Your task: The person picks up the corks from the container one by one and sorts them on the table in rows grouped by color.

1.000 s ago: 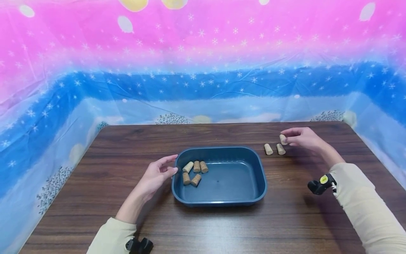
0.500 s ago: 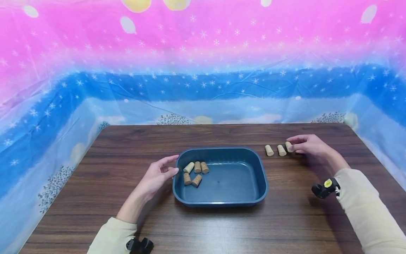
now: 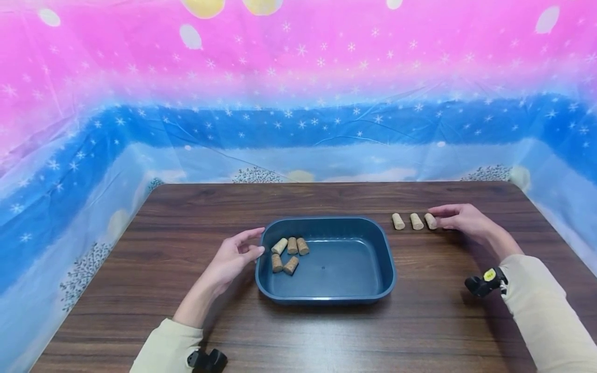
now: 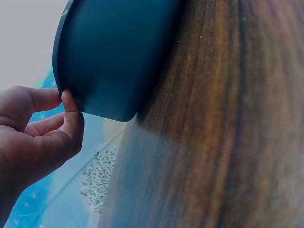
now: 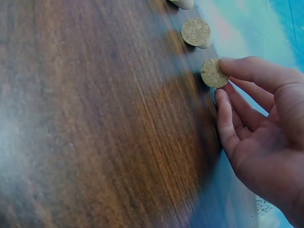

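My right hand (image 3: 466, 220) pinches a pale cork stopper (image 5: 214, 73) between thumb and fingers, low at the tabletop. That cork (image 3: 430, 221) makes the right end of a row, beside a middle cork (image 3: 416, 221) and a left cork (image 3: 398, 221). With thumb and forefinger spread, my left hand (image 3: 235, 254) touches the left rim of a dark blue plastic basin (image 3: 326, 299). The left wrist view shows its fingertips against the basin's outer wall (image 4: 114, 61). Several corks (image 3: 291, 265), mostly browner, lie inside the basin's left part.
The dark wood-grain table (image 3: 317, 336) bears everything, and its far edge meets a pink and blue snowflake cloth (image 3: 298, 124) hung on three sides. A black camera (image 3: 485, 282) is strapped at the right wrist, another camera (image 3: 207, 360) at the left.
My right hand has brought its cork down and right, from behind the middle cork to the row's right end. The left hand has stayed at the basin rim.
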`<state>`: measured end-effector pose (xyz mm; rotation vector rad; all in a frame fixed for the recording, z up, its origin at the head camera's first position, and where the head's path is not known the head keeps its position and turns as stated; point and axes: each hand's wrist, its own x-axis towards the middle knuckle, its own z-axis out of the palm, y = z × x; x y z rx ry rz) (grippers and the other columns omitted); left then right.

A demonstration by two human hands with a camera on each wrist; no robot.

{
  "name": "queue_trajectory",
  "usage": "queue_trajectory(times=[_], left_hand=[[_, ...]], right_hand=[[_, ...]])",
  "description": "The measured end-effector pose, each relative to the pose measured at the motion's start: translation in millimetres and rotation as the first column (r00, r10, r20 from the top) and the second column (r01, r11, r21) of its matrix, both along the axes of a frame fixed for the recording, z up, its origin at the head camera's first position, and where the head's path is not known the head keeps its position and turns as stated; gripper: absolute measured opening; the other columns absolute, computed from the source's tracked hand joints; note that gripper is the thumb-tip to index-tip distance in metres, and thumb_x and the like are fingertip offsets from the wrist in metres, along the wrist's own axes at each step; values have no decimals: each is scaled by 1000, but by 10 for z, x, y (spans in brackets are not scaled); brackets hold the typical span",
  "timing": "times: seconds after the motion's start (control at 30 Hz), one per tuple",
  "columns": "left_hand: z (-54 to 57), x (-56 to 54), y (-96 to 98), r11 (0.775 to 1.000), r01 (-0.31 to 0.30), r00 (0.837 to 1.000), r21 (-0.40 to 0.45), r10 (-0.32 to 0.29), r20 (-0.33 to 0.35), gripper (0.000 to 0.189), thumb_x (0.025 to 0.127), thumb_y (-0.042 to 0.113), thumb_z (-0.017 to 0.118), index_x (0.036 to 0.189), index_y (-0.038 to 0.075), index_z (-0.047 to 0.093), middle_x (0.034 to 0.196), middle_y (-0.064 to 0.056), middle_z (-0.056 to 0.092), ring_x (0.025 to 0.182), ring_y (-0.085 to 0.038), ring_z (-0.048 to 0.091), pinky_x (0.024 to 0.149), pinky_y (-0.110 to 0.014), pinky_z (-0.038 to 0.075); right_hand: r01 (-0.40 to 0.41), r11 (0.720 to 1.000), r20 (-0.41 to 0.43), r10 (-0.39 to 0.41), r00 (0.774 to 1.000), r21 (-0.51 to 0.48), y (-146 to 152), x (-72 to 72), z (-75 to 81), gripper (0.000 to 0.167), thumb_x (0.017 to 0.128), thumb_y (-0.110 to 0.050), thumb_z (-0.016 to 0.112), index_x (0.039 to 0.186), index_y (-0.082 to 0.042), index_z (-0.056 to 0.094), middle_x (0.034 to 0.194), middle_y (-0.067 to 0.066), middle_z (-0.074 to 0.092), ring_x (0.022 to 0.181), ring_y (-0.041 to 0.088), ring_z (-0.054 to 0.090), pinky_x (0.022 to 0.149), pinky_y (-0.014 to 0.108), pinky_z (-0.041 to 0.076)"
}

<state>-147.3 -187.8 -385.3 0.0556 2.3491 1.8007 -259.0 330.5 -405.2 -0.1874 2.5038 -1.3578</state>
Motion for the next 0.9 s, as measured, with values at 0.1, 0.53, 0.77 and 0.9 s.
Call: queue_trajectory(times=[0.1,0.53,0.77,0.9], left_hand=[[0,3,0,1000,0,1000,-1,0,2,45,96,1,56,140,0,47,117,-23,59,98,-30,61,86,-37,48],[-9,-3,-5,1000,-2,1000,-7,2,-5,45,96,1,57,139,1,48,115,-22,60,95,-27,62,85,-35,48],[-1,-1,-8,1000,-1,1000,-9,1,-3,45,96,2,57,140,1,48,115,-21,60,96,-27,61,87,-36,47],[0,-2,-10,1000,-5,1000,-15,5,-1,45,96,2,57,140,2,48,115,-21,60,96,-27,61,87,-37,47]], right_hand=[[-2,998,-20,3,1000,57,-7,8,4,61,88,-21,72,134,11,49,122,22,61,89,0,57,77,22,46],[2,999,-39,0,999,44,-13,23,-24,61,88,-22,72,134,10,49,127,28,55,91,-5,55,79,19,45],[5,1000,-40,-4,999,15,0,17,-49,61,87,-19,73,134,12,48,126,28,57,90,-7,56,78,18,45],[2,1000,-41,-2,999,3,1,13,-57,61,87,-18,73,133,12,48,124,26,58,90,-7,56,78,18,46]])
